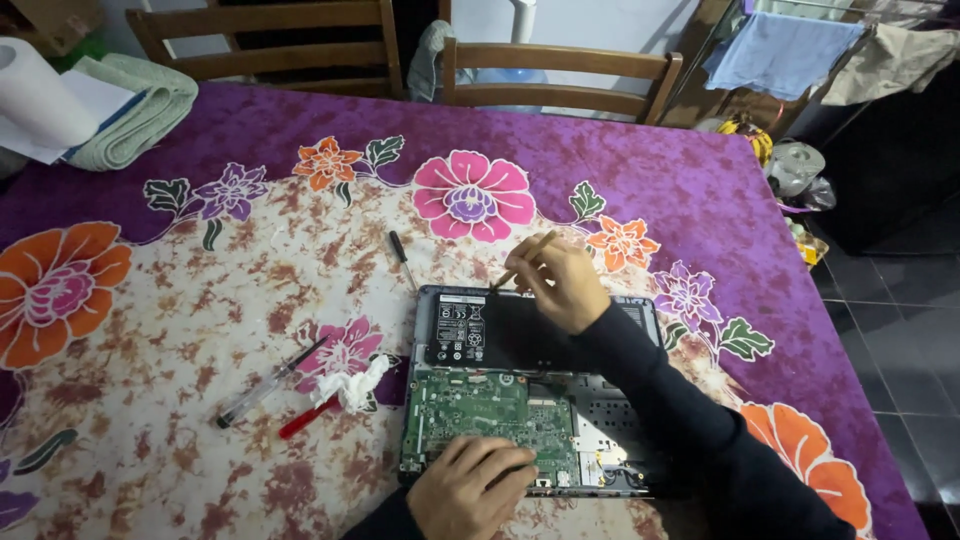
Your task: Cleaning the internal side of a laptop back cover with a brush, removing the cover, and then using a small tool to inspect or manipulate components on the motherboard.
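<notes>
An opened laptop base (pixel 600 410) lies on the floral tablecloth, with its green circuit board (pixel 480 410) and black battery (pixel 490 330) exposed. My right hand (pixel 560 280) holds a thin wooden stick (pixel 530 255) at the far edge of the battery, tip pointing down to the left. My left hand (pixel 470 485) rests flat on the near edge of the circuit board, fingers together, holding nothing that I can see.
A black screwdriver (pixel 403 260) lies beyond the laptop. To the left lie a clear-handled screwdriver (pixel 265 388), a red-handled tool (pixel 308 416) and a crumpled tissue (pixel 362 382). A paper towel roll (pixel 40 95) and folded towel (pixel 140 115) sit far left. Wooden chairs (pixel 560 75) stand behind the table.
</notes>
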